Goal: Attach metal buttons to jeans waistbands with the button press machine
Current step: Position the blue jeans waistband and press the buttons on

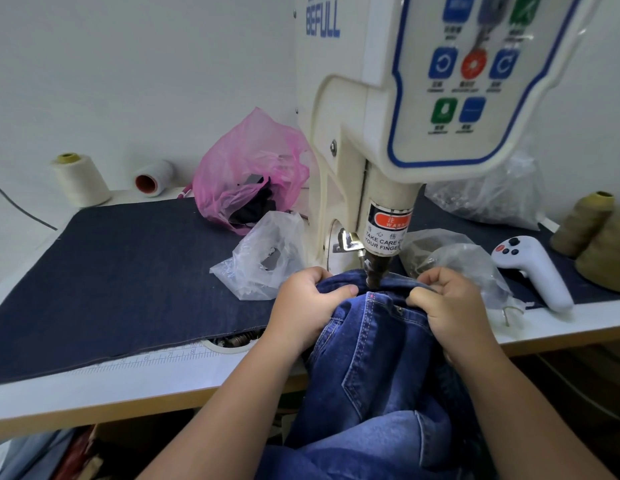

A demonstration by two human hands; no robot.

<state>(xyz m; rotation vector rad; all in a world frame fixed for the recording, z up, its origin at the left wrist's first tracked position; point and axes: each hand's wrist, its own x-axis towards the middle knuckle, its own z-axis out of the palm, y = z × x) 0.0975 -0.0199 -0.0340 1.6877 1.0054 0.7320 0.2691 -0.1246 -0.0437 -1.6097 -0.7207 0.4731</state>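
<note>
We grip the jeans waistband point(388, 289) with both hands at the tabletop's point(93, 393) front edge: our left hand point(308, 306) pinches the denim on one side, our right hand point(450, 306) bunches it on the other. The button press machine's point(388, 133) plunger point(374, 271) touches the waistband between them.

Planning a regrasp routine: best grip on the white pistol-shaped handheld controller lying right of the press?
Likely the long plain handle of the white pistol-shaped handheld controller, from above and the front table edge. It lies flat on the dark denim mat, button head pointing back-left, handle running toward the edge, with beige thread cones crowding its far right side.
</note>
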